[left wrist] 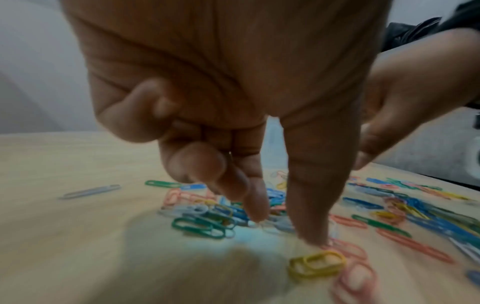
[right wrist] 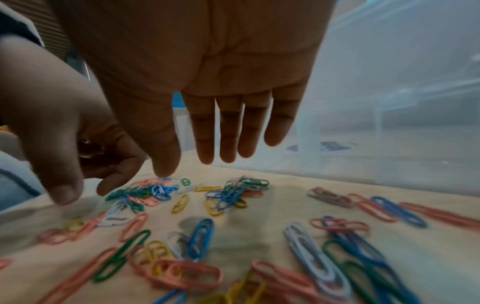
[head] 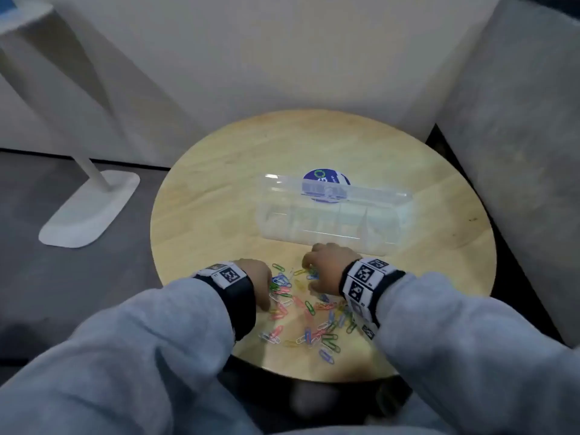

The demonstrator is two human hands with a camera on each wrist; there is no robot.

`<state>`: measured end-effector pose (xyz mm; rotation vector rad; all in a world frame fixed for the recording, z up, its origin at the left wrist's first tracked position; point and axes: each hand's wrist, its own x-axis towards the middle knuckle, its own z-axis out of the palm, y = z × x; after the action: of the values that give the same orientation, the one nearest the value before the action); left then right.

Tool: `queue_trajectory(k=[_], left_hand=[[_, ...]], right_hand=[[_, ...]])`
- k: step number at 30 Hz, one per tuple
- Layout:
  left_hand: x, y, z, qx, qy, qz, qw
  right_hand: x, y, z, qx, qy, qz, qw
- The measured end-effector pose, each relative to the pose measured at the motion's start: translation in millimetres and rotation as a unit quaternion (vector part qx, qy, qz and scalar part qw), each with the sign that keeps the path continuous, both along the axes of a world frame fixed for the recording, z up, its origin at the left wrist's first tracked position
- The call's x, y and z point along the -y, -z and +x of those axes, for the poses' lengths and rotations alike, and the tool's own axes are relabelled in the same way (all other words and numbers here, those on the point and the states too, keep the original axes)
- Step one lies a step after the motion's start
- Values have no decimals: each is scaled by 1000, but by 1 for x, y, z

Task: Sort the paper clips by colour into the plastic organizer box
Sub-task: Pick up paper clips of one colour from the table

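Several coloured paper clips (head: 301, 312) lie scattered on the near part of the round wooden table (head: 219, 171). Behind them stands the clear plastic organizer box (head: 332, 227), lid up, its compartments looking empty. My left hand (head: 260, 284) reaches down into the left of the pile. In the left wrist view its thumb (left wrist: 311, 226) and forefinger (left wrist: 255, 211) touch the table apart, among green clips (left wrist: 202, 224) and a yellow clip (left wrist: 317, 264). Its other fingers are curled, with a small glint inside them. My right hand (right wrist: 187, 164) hovers over the clips with straight fingers, holding nothing, close to the box wall (right wrist: 389, 123).
A round blue sticker (head: 326, 177) shows on the tabletop behind the box. A grey upholstered seat (head: 518, 152) stands right of the table. A white stand base (head: 88, 211) sits on the dark floor at the left. A pale wall runs behind.
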<state>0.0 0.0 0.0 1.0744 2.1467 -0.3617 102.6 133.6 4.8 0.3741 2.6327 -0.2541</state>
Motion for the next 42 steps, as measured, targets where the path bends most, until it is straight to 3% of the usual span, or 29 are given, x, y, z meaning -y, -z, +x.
queue_trajectory(k=[5,13,14,16,17,19,21,26,29,32,34,36,39,41,42], left_hand=[[-4,13,5,-6,31,5,999],[-1,15,6,-3,5,56,998],[-1,15,6,0,2,55,998],[3,13,6,9,-5,62,998],[5,10,6,16,-10,67,998],[9,4,4,34,-38,90,995],[15,-4,-2,75,-96,136,983],[25,-25,-18,206,-250,261,909],[23,-36,-23,267,-348,301,847],[21,-45,-26,306,-417,325,792],[20,-46,-26,313,-446,335,769],[20,-42,-23,295,-456,324,774],[14,-31,-18,243,-454,272,813],[8,-25,-11,200,-404,204,869],[5,-20,-10,173,-352,169,904]], right_hand=[[4,20,-26,17,-43,29,999],[9,27,-40,105,-3,77,992],[5,39,-42,127,3,76,989],[-30,116,-58,157,33,62,985],[-37,133,-60,184,47,31,981],[-26,109,-54,145,93,11,985],[8,31,-26,78,98,-31,992],[-3,-6,-3,-7,152,-119,981],[-24,-17,17,-94,238,-230,939],[-38,-16,41,-172,360,-400,825],[-45,-16,53,-193,412,-457,764],[-47,-16,64,-196,438,-494,725],[-47,-14,71,-195,464,-510,698],[-49,-8,71,-186,472,-499,702],[-51,-5,69,-176,463,-478,725]])
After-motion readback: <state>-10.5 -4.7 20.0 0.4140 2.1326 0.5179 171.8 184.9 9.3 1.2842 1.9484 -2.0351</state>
